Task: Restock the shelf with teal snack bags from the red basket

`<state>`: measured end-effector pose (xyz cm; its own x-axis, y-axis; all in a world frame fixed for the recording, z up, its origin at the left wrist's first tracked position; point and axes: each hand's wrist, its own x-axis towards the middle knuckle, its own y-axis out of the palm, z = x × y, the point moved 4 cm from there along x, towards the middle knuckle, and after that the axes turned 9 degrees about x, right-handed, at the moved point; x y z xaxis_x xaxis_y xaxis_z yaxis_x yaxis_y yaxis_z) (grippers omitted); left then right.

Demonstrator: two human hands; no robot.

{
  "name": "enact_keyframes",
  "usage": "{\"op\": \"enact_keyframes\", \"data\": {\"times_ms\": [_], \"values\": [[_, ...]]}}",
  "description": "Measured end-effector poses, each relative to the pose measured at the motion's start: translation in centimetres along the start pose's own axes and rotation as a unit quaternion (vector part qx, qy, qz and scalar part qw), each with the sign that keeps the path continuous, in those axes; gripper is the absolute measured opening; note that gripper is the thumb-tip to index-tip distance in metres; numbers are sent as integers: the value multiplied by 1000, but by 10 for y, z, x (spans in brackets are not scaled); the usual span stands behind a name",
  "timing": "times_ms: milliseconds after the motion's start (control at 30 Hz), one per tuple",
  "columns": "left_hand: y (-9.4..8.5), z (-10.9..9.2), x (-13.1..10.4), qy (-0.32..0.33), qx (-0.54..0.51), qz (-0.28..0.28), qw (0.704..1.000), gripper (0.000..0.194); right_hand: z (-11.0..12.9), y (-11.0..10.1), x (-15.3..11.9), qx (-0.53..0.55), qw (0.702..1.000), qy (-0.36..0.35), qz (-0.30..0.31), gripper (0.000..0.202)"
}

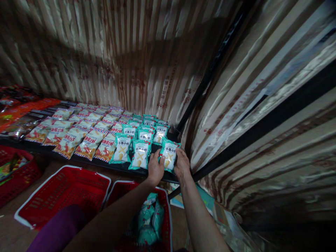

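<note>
A teal-and-white snack bag [169, 154] is between my two hands at the right end of the black shelf [105, 163]. My left hand [155, 167] grips its left edge, and my right hand [182, 162] closes on its right edge. Just left of my left hand, another teal snack bag [140, 154] leans upright at the shelf front. Rows of the same teal bags stand behind it. Below my forearms, a red basket [169, 210] holds several more teal bags [149, 217].
Red-and-white snack bags [90, 141] fill the shelf's middle; orange packages [25, 108] lie at the far left. A second red basket [63, 189] and a third basket [26, 175] with packets are on the floor. Black frame poles [228, 148] and striped sheeting [147, 63] enclose the shelf.
</note>
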<state>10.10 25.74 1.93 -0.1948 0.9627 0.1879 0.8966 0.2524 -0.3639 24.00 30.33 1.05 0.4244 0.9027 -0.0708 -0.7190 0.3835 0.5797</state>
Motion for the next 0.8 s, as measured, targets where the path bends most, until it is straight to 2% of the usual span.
{"op": "enact_keyframes", "data": {"times_ms": [133,200,267,300,367,467,567,633,733,800], "values": [[2,6,-1,8,1,-7,1000,42,-7,4,1,-17,1000,-8,-21,27],[3,7,0,10,-13,-11,1000,42,-1,5,-2,-59,995,-48,-57,29],[4,7,0,16,-20,-14,1000,42,17,9,-7,-134,977,-149,-77,37],[4,7,0,21,-18,-15,999,42,28,15,-10,-178,959,-212,-65,42],[5,6,-2,28,-5,-17,999,42,47,34,-13,-259,917,-302,16,48],[5,5,-4,30,4,-22,999,42,58,61,-2,-374,879,-273,117,24],[5,5,-4,35,-4,-27,999,40,57,78,16,-385,877,-213,192,9],[5,5,-4,32,-3,-26,999,40,53,85,26,-404,866,-185,230,4],[3,0,-3,24,17,-25,999,40,49,92,32,-466,827,-197,246,9],[1,-5,-2,16,42,-23,999,41,49,95,32,-519,790,-237,226,14]]}}
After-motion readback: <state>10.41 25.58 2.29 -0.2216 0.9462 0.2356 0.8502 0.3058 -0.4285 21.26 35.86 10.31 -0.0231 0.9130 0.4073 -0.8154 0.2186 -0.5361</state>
